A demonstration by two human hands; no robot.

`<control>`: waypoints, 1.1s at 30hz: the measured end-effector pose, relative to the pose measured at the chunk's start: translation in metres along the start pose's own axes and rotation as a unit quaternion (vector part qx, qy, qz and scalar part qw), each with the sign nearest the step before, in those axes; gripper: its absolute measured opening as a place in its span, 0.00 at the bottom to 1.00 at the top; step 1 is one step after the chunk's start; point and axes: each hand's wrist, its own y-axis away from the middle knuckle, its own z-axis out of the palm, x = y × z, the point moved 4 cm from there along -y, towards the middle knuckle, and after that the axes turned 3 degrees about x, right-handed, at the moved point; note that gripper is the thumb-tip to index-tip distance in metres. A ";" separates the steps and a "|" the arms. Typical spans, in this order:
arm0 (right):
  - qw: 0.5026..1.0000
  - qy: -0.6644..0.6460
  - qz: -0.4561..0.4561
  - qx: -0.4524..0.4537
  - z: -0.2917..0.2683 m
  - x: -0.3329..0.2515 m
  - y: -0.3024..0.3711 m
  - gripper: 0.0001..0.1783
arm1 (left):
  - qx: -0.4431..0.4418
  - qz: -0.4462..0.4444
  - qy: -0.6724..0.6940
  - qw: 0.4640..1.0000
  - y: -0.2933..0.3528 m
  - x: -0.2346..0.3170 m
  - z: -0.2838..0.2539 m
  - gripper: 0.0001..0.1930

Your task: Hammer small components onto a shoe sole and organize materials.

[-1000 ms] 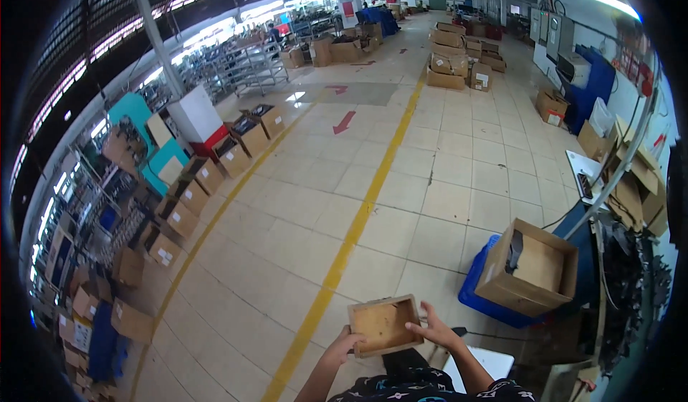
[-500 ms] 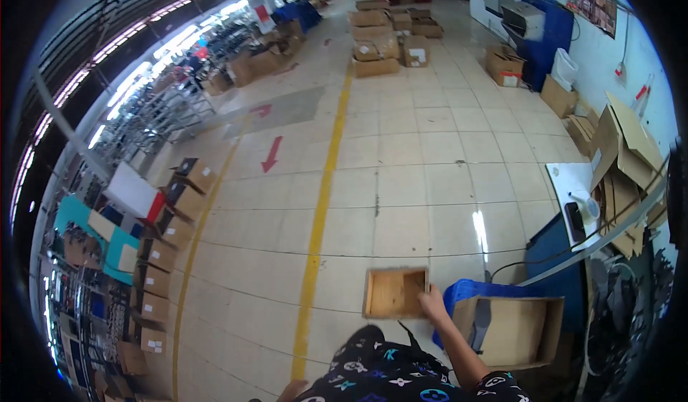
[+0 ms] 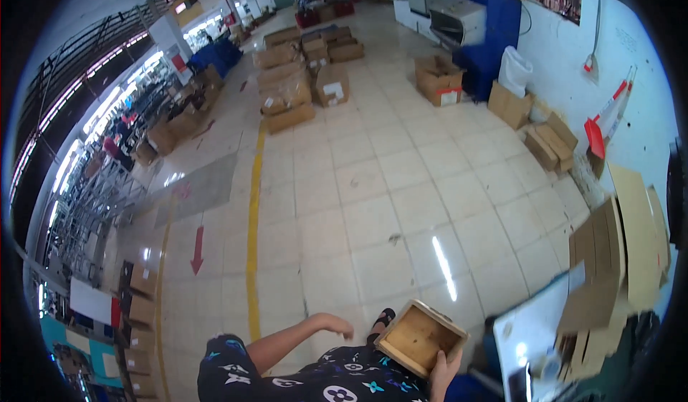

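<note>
A shallow, open wooden box (image 3: 419, 334) is tilted in front of me at the lower right; nothing lies inside it. My right hand (image 3: 444, 370) grips its near right wall, with the thumb over the rim and the other fingers hidden beneath. My left hand (image 3: 333, 324) hangs bent at the wrist in front of my body. It touches nothing, and its fingers look loose. Under the box's left edge a dark sandal (image 3: 385, 322) shows on my foot.
To the right stands a white-topped table (image 3: 512, 334) with a dark phone-like object on it. Flattened cardboard (image 3: 595, 259) leans beside it. Cardboard boxes (image 3: 285, 87) are stacked farther ahead. A yellow floor line (image 3: 254, 237) runs left of me, and small cartons (image 3: 141, 305) line the far left.
The wooden box has been raised and tilted toward me in my right hand. My left forearm has come up into view. The view has swung right, and the carton in the blue crate is out of sight.
</note>
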 end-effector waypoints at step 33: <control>0.806 -0.074 0.183 0.558 -0.269 -0.153 -1.169 0.29 | -0.335 0.101 -0.068 0.934 -0.910 1.223 -0.630 0.35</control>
